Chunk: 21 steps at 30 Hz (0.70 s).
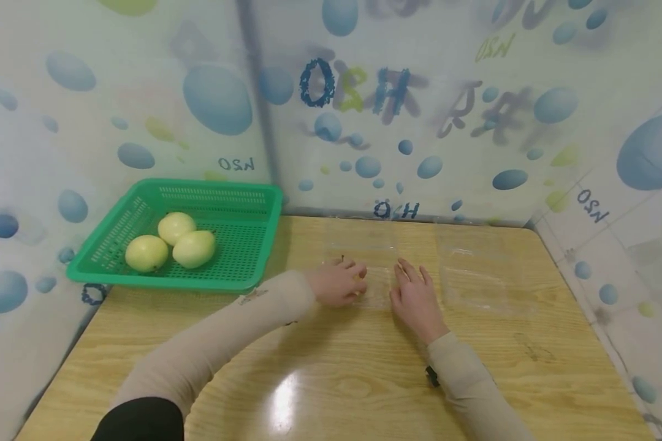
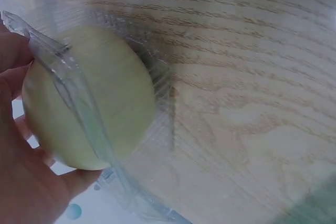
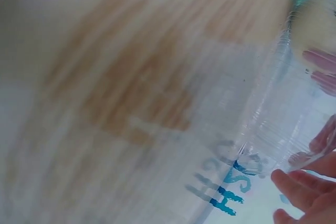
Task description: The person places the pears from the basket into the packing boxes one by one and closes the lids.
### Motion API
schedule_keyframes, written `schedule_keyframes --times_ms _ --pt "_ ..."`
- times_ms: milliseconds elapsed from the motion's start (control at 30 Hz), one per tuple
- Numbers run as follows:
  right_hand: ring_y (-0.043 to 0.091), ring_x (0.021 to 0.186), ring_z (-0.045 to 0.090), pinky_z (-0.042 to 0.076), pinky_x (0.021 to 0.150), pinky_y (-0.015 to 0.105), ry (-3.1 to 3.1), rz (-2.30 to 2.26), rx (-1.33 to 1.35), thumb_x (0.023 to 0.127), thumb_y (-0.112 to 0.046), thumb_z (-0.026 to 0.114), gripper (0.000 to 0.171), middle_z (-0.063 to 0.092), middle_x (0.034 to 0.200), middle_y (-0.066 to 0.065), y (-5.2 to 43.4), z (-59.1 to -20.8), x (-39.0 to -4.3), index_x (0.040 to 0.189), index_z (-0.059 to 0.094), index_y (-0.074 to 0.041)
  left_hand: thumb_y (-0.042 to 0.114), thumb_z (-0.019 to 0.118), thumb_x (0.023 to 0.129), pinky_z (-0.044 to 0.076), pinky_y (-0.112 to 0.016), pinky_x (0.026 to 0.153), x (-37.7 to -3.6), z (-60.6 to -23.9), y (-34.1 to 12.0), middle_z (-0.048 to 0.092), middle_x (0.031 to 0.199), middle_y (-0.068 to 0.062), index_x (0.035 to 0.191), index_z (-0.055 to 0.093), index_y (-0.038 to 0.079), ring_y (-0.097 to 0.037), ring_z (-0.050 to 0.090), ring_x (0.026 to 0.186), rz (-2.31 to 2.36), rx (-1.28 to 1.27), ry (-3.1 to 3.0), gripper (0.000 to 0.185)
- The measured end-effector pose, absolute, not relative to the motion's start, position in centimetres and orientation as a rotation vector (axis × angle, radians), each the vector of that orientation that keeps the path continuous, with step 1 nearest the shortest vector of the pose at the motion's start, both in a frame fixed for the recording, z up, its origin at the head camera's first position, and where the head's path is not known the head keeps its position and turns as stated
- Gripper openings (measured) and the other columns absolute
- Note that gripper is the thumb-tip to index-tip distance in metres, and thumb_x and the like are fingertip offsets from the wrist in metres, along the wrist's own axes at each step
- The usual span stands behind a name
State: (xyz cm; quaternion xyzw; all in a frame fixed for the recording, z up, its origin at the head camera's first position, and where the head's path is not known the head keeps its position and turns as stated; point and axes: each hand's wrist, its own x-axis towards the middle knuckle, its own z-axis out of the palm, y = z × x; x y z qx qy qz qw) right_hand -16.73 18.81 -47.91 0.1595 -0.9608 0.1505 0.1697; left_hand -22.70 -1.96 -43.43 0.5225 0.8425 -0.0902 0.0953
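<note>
- A pale yellow-green fruit [image 2: 89,108] is gripped in the left hand [image 1: 338,283], the fingers being curled round it; only a sliver of it is seen between those fingers in the head view.
- The fruit is held inside a clear plastic container [image 1: 364,263] that lies on the table [image 1: 364,380], just beyond the two hands; in the left wrist view the container's transparent edge is seen running across the fruit.
- The right hand [image 1: 416,300] is laid beside the container with its fingers straight and slightly spread, and nothing is gripped by it; in the right wrist view its fingertips [image 3: 294,182] are seen at the clear plastic, but whether they touch it cannot be told.
- A second clear plastic container [image 1: 474,275] is seen on the table to the right of the right hand.
- A green perforated basket [image 1: 243,245] is set at the far left corner of the table, well apart from the hands, and three more yellow-green fruits [image 1: 171,242] are held in it, touching one another.
- The table is enclosed by walls covered in a sheet printed with blue bubbles [image 1: 217,98].
</note>
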Motion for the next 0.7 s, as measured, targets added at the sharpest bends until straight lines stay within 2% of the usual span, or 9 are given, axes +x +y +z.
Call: schedule_keyframes --times_ms 167,267,500,700 --pt "0.043 0.108 0.058 0.047 0.091 0.055 -2.716 0.427 0.465 0.083 -0.004 0.065 0.043 0.051 0.132 0.029 18.7 -47.9 -16.7 0.12 0.057 0.017 0.029 0.052 0.1 0.028 -0.058 0.109 -22.3 -42.7 -2.5 0.038 0.147 -0.011 0.139 0.053 0.021 -0.034 0.035 0.135 -0.187 1.557 2.519 0.04" --pt "0.045 0.103 0.06 0.049 0.087 0.055 -2.709 0.431 0.469 0.083 -0.003 0.065 0.043 0.051 0.132 0.029 18.7 -47.9 -16.6 0.119 0.057 0.017 0.033 0.052 0.099 0.021 -0.06 0.11 -22.0 -42.1 -3.1 0.031 0.153 -0.012 0.145 0.046 0.023 -0.038 0.028 0.138 -0.192 1.575 2.563 0.047" --pt "0.045 0.104 0.059 0.048 0.088 0.056 -2.715 0.441 0.468 0.082 -0.002 0.065 0.043 0.05 0.133 0.03 18.7 -48.0 -16.5 0.119 0.057 0.017 0.044 0.044 0.101 0.013 -0.058 0.113 -21.9 -40.2 -4.6 0.024 0.157 -0.008 0.146 0.044 0.027 -0.034 0.021 0.142 -0.267 1.503 2.671 0.049" --pt "0.043 0.107 0.059 0.048 0.087 0.056 -2.731 0.482 0.462 0.084 -0.003 0.063 0.042 0.049 0.135 0.029 18.7 -47.9 -16.5 0.121 0.056 0.017 0.044 0.039 0.102 0.012 -0.055 0.114 -22.7 -39.0 -6.0 0.022 0.158 -0.01 0.149 0.039 0.024 -0.033 0.019 0.143 -0.159 1.371 2.742 0.051"
